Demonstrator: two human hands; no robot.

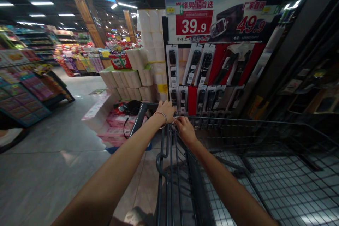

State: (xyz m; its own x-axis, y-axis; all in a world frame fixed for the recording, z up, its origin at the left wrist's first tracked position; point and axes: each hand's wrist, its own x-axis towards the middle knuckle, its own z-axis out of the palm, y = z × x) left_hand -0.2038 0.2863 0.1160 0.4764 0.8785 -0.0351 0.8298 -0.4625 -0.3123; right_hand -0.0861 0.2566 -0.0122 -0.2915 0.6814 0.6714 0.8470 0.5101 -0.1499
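Note:
Both my arms reach forward over a dark wire shopping cart (265, 123). My left hand (165, 110), with a thin bracelet on the wrist, is closed at the end of the cart's handle bar (147, 106). It sits just below the lowest row of black shavers in blister packs (182, 97). My right hand (185, 129) sits at the cart's near rim corner, right beside the left hand, its fingers curled toward it. Whether it grips anything is hidden. A black bag (131, 107) lies by the handle.
The shaver display board (212, 63) carries price signs 39.9 and 49.9. Stacks of paper rolls (137, 74) and pink packs (113, 122) stand to its left. Shelves of goods (23, 91) line the left side across a grey tiled aisle (53, 155). Dark shelving (312, 84) stands at the right.

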